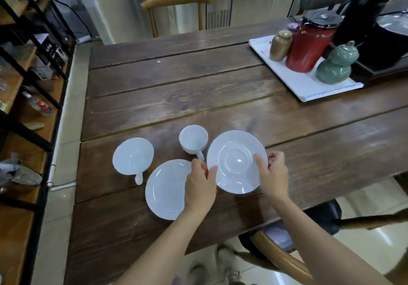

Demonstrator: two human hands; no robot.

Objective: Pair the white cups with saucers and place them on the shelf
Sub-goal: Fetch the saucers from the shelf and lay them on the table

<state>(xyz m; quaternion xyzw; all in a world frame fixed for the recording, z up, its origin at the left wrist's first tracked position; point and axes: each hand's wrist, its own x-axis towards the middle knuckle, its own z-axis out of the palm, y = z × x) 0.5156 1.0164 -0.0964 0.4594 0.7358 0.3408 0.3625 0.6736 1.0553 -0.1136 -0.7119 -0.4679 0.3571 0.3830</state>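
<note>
Both hands hold a white saucer with a dark rim (236, 160), tilted up above the wooden table (176, 90). My left hand (199, 185) pinches its left edge and my right hand (272, 172) grips its right edge. A second white saucer (164, 188) lies flat on the table, partly under my left hand. One white cup (193, 138) stands just behind the saucers, its handle toward me. Another wide white cup (133, 155) sits to the left with its handle pointing at the near edge.
A black-framed wooden shelf (28, 81) with assorted items runs along the left side. At the back right, a white tray (309, 84) carries a red canister (309, 46), a brown jar (280, 45) and a green gourd jar (336, 64). Wooden chairs stand behind and beside the table.
</note>
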